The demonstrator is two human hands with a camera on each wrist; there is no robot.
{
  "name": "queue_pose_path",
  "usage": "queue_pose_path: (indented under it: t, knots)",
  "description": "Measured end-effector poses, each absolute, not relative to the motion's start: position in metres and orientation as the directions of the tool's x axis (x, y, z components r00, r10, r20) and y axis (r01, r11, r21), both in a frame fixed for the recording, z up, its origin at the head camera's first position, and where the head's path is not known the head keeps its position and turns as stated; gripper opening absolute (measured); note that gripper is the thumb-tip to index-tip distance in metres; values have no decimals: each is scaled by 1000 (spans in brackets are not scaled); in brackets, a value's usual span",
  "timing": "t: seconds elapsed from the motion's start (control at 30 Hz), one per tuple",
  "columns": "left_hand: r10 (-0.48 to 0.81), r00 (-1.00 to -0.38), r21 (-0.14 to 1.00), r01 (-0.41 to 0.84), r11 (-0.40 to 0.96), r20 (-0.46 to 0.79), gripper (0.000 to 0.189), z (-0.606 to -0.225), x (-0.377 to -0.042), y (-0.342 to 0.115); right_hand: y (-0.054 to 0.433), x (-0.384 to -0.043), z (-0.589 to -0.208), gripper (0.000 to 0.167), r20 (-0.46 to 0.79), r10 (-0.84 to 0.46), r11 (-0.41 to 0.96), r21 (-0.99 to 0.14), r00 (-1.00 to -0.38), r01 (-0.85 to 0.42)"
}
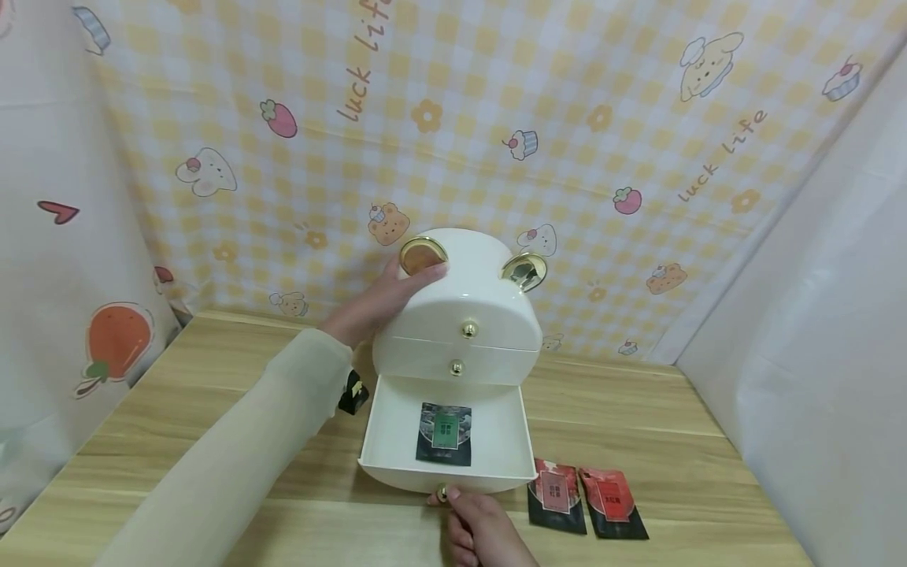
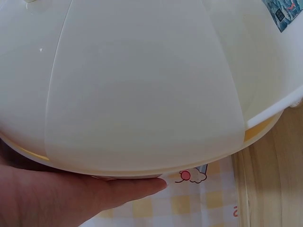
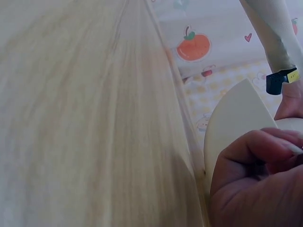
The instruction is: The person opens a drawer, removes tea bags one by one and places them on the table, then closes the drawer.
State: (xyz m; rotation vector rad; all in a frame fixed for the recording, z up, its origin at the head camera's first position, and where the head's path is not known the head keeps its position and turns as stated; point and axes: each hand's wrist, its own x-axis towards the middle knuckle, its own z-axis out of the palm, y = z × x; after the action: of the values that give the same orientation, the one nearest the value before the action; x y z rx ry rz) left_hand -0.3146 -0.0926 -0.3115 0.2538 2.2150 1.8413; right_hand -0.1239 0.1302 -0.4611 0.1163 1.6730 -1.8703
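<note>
A white drawer box with gold-rimmed round ears and small gold knobs stands on the table. My left hand rests against its upper left side at the left ear; some fingers are hidden behind it. In the left wrist view, a straight finger of the left hand lies along the box's back edge. The bottom drawer is pulled out, and a dark packet with a green label lies inside. With thumb and fingers, my right hand pinches that drawer's gold knob.
Two red-and-black packets, one with a pink label and one with a red label, lie to the right of the open drawer on the wooden table. A patterned cloth hangs behind the box, with white cloth at both sides.
</note>
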Motion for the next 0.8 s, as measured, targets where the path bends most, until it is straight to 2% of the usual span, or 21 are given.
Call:
queue_pose_path:
  t: [0.4,0.63,0.8]
  knots:
    - [289,-952,979,-43,197,-100,100,-310,-313,-94,133,-126,-463,43,-443,-417,-4,-872,-793,489]
    - [289,-953,982,-30,187,-84,96,-311,-314,-93,138,-127,-459,46,-477,-417,139,-875,-773,465]
    - [291,-955,985,-13,172,-64,90,-312,-314,-92,146,-127,-451,43,-509,-466,262,-861,-723,437]
